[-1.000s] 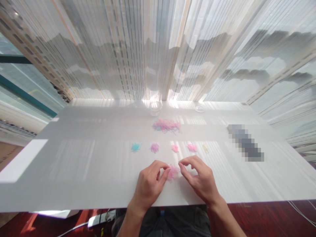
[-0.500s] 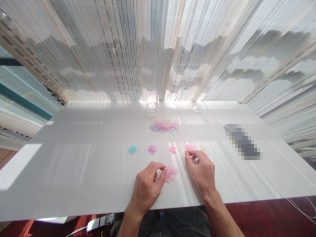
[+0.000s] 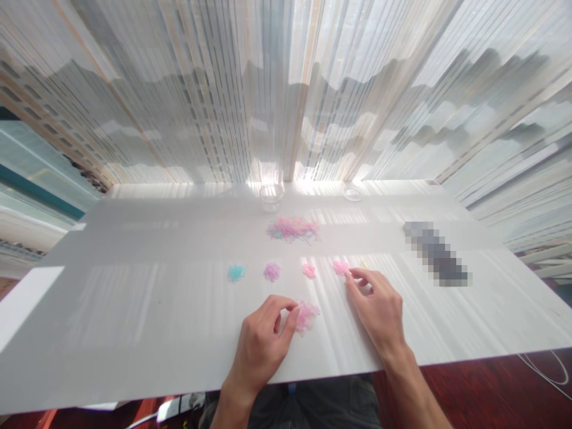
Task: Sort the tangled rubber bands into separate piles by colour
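Note:
My left hand (image 3: 267, 333) is pinched at the left edge of a mixed, mostly pink pile of small rubber bands (image 3: 306, 316) near the table's front. My right hand (image 3: 375, 301) has thumb and forefinger together beside a pink cluster of rubber bands (image 3: 339, 267); whatever lies between these fingertips is too small to make out. Past its knuckles shows a bit of yellow bands (image 3: 364, 263), partly covered. Leftward in the same row sit a coral-pink cluster (image 3: 309, 270), a purple cluster (image 3: 271, 271) and a teal cluster (image 3: 236, 273).
Behind the row lies a larger tangled multicoloured heap of bands (image 3: 293, 229). A clear round container (image 3: 270, 198) and a clear shallow lid or dish (image 3: 353, 194) stand by the curtain (image 3: 214, 119). A pixelated dark object (image 3: 438, 253) rests on the white table (image 3: 111, 333) at right.
My right hand has moved a little rightward, from in front of the pink cluster toward the yellow bands. My left hand stays at the mixed pile. The whole view has shifted slightly.

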`<state>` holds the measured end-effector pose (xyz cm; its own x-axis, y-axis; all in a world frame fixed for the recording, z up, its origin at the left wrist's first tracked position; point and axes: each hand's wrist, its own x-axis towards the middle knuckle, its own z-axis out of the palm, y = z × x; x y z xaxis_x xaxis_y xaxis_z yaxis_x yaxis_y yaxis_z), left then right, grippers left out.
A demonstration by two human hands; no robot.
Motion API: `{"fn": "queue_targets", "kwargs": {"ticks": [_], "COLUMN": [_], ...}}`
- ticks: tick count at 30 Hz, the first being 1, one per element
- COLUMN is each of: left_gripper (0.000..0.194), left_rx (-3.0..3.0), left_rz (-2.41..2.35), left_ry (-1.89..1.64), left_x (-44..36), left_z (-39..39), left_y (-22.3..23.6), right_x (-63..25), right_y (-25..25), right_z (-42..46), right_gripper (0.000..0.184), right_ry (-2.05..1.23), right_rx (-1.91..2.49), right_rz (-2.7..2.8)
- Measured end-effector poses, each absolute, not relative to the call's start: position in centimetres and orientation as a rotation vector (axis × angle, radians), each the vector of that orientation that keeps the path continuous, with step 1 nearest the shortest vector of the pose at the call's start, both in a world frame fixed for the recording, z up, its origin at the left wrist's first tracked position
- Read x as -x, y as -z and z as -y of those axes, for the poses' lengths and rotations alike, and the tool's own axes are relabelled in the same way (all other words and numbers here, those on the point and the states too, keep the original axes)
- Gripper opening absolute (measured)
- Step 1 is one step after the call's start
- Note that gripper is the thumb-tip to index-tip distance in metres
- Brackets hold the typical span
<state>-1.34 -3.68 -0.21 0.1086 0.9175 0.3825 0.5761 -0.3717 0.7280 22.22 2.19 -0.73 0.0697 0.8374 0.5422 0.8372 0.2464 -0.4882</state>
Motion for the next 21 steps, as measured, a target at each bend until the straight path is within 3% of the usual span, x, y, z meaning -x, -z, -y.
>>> {"fn": "queue_targets", "kwargs": {"ticks": [6, 21], "left_gripper": [0.008, 0.008], "left_rx": [-1.992, -1.998], "left_rz": [-1.464, -1.477], "left_ry": [-1.156, -1.177], "left_x": [1.34, 1.30], "left_z": [3.60, 3.61], "left_y": [0.28, 0.13], "right_x": [-22.96, -22.99], "right_y": [0.91, 1.64], "right_z": [-1.70, -1.36], "right_gripper": [0.021, 0.024], "right_ry": [-0.037, -0.109], "right_rx": [1.530, 1.481], "right_rz": [1.720, 1.792]}}
